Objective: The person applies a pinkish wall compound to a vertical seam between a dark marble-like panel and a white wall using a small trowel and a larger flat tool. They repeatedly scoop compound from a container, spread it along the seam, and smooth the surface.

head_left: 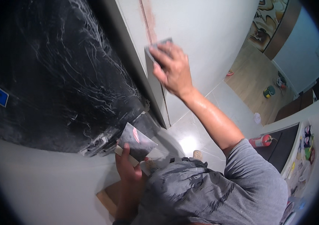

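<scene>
My right hand (172, 67) is raised against the white wall panel (204, 33), fingers spread over a flat grey scraper (166, 41) that is partly covered and blurred. The scraper lies at the lower end of a pinkish filler streak (149, 20), which runs along a narrow seam. Lower down, my left hand (129, 167) grips a wide filling knife (138, 144) with a grey metal blade and a cream edge. A dab of pink filler (135, 135) sits on that blade.
Left stands a black marble-patterned panel (54, 75) with a grey frame (133, 56) beside it. A cardboard piece (110, 197) lies below my left arm. At right are a red fire extinguisher (260, 141), a cluttered shelf (298, 172) and, farther off, a green bucket (268, 92).
</scene>
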`<state>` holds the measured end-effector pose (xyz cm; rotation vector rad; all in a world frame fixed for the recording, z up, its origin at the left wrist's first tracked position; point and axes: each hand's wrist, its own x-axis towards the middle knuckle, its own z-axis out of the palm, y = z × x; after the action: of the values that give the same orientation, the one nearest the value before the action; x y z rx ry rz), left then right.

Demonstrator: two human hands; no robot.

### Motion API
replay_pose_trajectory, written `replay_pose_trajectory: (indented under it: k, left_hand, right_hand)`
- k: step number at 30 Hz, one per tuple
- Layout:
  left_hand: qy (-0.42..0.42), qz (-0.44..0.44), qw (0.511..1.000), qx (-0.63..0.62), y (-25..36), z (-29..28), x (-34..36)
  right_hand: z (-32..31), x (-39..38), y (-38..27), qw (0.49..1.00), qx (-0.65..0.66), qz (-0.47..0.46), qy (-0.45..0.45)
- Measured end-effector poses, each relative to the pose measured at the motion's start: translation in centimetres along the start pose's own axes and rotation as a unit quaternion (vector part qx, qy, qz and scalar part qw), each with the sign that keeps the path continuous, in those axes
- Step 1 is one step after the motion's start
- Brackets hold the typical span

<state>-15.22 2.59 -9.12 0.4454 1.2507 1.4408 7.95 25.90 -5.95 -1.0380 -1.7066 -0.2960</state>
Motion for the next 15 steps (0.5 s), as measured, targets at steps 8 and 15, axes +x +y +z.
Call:
replay_pose_trajectory:
  k: [8, 15]
  left_hand:
    - [-0.086, -0.063, 0.994, 0.014, 0.9, 0.6, 2.3]
    - [-0.138, -0.110, 0.980, -0.093, 0.7, 7.4, 2.4]
  right_hand:
    - [-1.0, -10.3, 0.6, 0.950, 0.166, 0.200, -0.176]
    - [-10.8, -10.3, -8.1, 0.569, 0.769, 0.287, -0.046]
